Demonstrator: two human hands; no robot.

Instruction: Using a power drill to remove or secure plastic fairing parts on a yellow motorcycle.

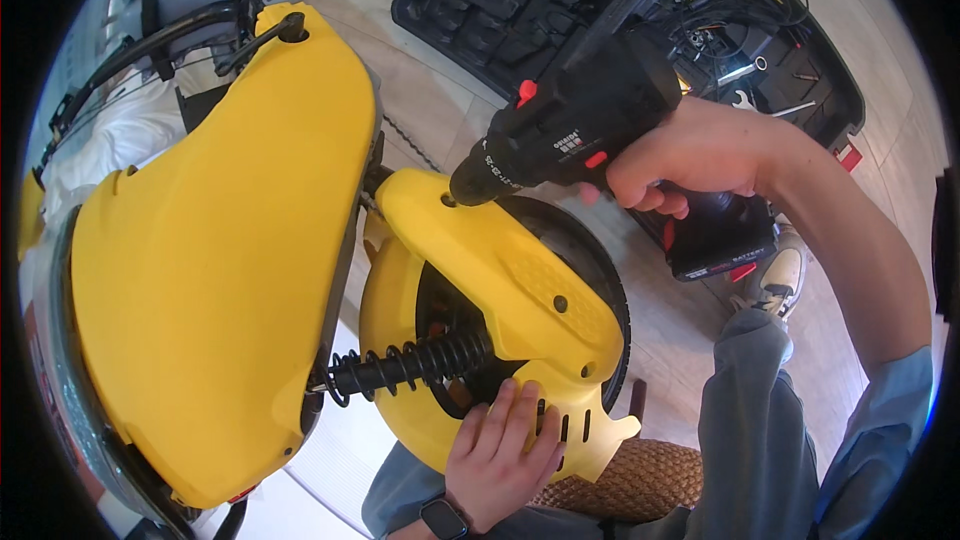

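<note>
In my right hand (680, 155) is a black cordless drill (570, 125) with red accents, its fingers wrapped round the grip. The drill's nose points down-left at a hole near the upper end of a yellow swingarm cover (490, 270); the bit tip is hidden behind the chuck. My left hand (505, 450) lies flat with fingers extended on the yellow wheel guard (590, 440), beside its slots. Between guard and body sits a black coil-spring shock absorber (410, 365). A black-tyred wheel (565, 230) shows behind the cover. Large yellow body panel (225, 260) stands at left.
An open black tool case (490, 15) lies on the wooden floor at the top, its right half holding wrenches (745, 70), cables and small parts. Below my left hand is a brown woven seat (640, 480). My leg and shoe (780, 275) are at the right.
</note>
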